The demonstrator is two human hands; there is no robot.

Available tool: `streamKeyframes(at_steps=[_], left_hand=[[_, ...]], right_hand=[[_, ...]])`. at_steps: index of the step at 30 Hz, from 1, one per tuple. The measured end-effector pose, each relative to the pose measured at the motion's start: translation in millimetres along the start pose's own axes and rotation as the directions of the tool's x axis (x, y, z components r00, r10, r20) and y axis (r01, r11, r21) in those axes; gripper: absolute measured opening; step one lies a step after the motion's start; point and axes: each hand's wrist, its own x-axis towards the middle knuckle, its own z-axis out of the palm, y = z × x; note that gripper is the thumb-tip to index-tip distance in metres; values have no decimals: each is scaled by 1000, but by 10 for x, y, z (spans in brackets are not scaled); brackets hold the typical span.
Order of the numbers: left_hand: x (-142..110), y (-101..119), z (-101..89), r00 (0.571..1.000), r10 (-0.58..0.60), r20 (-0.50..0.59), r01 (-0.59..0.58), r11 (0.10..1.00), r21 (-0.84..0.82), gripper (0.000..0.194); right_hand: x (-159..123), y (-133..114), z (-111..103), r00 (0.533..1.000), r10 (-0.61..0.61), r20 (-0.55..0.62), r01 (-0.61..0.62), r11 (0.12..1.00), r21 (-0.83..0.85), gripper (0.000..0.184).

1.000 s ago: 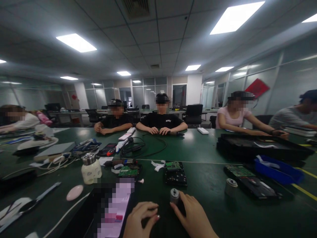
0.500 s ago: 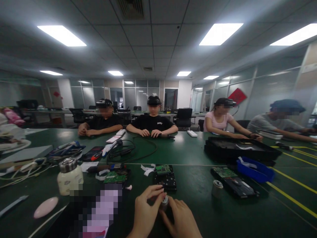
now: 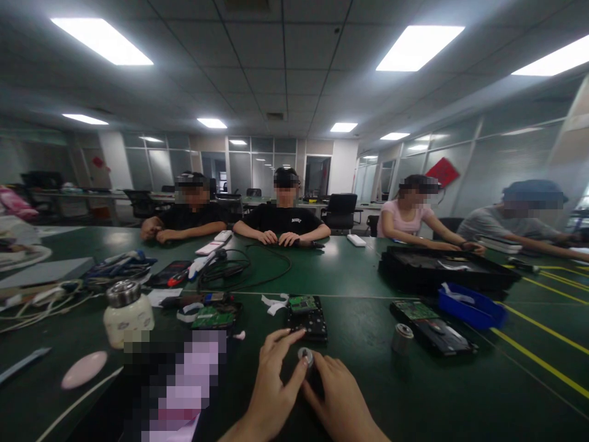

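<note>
A small silver cylinder (image 3: 304, 356) stands on the green table (image 3: 368, 368) right in front of me. My left hand (image 3: 271, 383) pinches its top, fingers curved over it. My right hand (image 3: 338, 399) wraps round its right side and base. Just beyond the hands lies a black hard drive (image 3: 307, 318) with a green circuit board on it. A second silver cylinder (image 3: 402, 338) stands alone to the right.
A cream bottle with a metal lid (image 3: 127, 319), a pink oval pad (image 3: 84, 369), another circuit board (image 3: 214, 318) and cables lie at the left. At the right are a drive (image 3: 432, 334), a blue bin (image 3: 469, 310) and a black tray (image 3: 442, 270). Several people sit opposite.
My left hand has come across to the cylinder and closed on its top beside my right hand. My view has swung a little to the right.
</note>
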Motion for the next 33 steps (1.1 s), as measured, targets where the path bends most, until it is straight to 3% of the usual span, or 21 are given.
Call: streamKeyframes(at_steps=[5,8,12,14,18,21,25,29,33], left_hand=[[-36,-79,37,1000,22,-4,-22,999,-28,47],[-29,-102,54,999,-30,28,31,998,-49,55],[-21,-89,53,983,-119,140,135,984,-113,54],[-24,-84,51,980,-136,147,156,979,-129,48],[-23,-78,47,984,-156,81,165,979,-120,44],[-6,-48,28,979,-158,127,170,981,-90,40],[11,1,-8,977,-130,167,143,987,-71,32],[13,6,-17,971,-152,185,164,985,-52,31],[11,-13,-5,967,-174,188,182,983,-24,30]], right_hand=[[-20,5,-58,999,-4,-35,10,986,169,48],[-30,32,-115,995,28,-100,6,946,324,63],[-24,46,-175,995,-36,-89,66,930,362,48],[-20,28,-187,995,-46,-90,76,930,360,38],[-2,-38,-195,982,85,-169,-4,902,432,23],[64,-92,-202,966,177,-189,-60,861,505,19],[237,-166,-245,973,158,-170,-45,846,531,12],[323,-189,-479,973,187,-135,-75,808,584,10],[50,-22,-785,973,233,-4,-187,791,582,21]])
